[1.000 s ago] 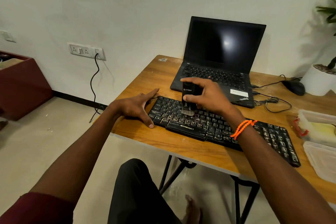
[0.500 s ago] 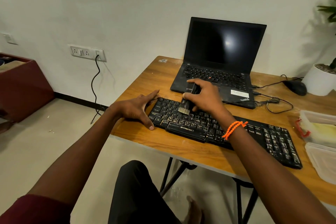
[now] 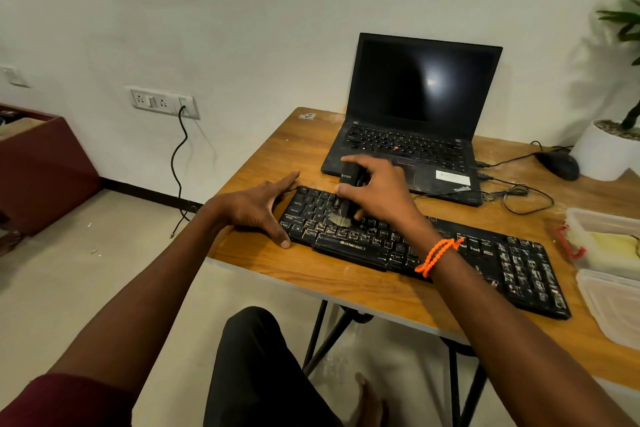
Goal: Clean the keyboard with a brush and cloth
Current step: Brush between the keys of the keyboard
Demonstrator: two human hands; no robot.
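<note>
— Item one? Long black dusty plastic keyboard, flat along near edge of brown wooden table, before open black laptop.
— Tool? Small black brush with pale bristles, bristles down on left-side keys.
— Right hand? Curled round brush body.
— Left hand? Fingers straight and spread, pressed against keyboard's left end.
— Surroundings? Clear plastic containers right; black mouse beside white plant pot.

Left hand flat, fingers spread, thumb out, arm extended. Right hand curled in a grip, wrist slightly raised, forearm reaching forward.
</note>
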